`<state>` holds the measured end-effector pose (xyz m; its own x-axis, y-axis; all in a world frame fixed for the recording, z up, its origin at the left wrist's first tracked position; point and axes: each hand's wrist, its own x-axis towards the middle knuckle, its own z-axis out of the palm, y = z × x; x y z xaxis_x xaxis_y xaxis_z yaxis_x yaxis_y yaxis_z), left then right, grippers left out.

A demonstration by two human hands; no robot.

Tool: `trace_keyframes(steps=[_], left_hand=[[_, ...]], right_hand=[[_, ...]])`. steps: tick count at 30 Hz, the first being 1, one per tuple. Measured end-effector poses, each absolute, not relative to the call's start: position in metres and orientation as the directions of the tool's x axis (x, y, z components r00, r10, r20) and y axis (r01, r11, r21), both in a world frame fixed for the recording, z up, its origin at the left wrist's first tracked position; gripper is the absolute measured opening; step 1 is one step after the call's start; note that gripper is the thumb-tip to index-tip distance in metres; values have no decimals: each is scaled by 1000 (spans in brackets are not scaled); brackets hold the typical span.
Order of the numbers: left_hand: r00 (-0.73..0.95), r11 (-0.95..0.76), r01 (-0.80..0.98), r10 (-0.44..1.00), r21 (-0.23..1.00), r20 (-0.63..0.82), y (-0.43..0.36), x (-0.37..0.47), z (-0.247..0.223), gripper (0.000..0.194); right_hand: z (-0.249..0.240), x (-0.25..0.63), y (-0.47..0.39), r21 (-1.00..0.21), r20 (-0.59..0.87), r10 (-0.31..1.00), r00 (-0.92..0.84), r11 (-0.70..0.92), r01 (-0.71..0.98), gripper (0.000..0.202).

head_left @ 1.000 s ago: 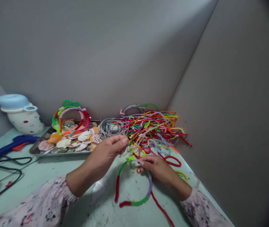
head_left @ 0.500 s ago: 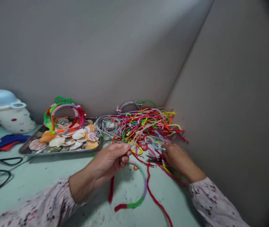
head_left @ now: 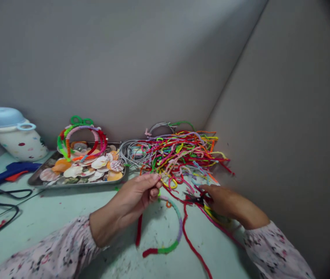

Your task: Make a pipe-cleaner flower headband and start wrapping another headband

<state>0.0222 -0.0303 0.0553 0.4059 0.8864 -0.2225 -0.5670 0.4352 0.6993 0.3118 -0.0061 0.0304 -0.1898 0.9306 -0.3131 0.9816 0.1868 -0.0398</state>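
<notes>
My left hand (head_left: 133, 197) has its thumb and forefinger narrowed to a pinch, holding what looks like the end of a thin pale strand (head_left: 162, 176), probably tight at the tips so that it can't slip. The multicoloured headband (head_left: 180, 224) hangs just below those fingers, its ends toward me; my curled fingers hide where it meets the strand. My right hand (head_left: 229, 200) is wrapped about the handles of the scissors (head_left: 194, 198), the blades slightly parted and pointing left, toward my other hand; how each finger sits in the loops I can't tell. A red strand (head_left: 194, 250) trails toward me on the table (head_left: 117, 267). The heap of fuzzy strands (head_left: 182, 151) lies just beyond both hands, which seems handy for reaching, and the tray (head_left: 74, 186) of shells sits off to the left.
</notes>
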Motion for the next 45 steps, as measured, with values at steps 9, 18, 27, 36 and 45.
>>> trace_keyframes(steps=[9,18,27,36,45], left_hand=[[371,428,-580,896,693,-244,-30,21,58,7],[357,416,-615,904,670,-235,-29,21,55,6],[361,420,-635,903,648,-232,-30,22,51,9],[390,449,-631,889,633,-241,-34,23,55,6],[375,446,-606,890,659,-258,-35,26,47,7]], right_hand=[[37,303,-9,-34,-367,910,-190,191,981,50],[36,306,-10,-100,-357,900,-249,228,968,55],[64,308,-17,-279,-165,926,-341,287,916,56],[96,294,-35,-680,29,922,-387,302,668,56],[44,235,-26,-977,-38,965,-261,-91,-191,31]])
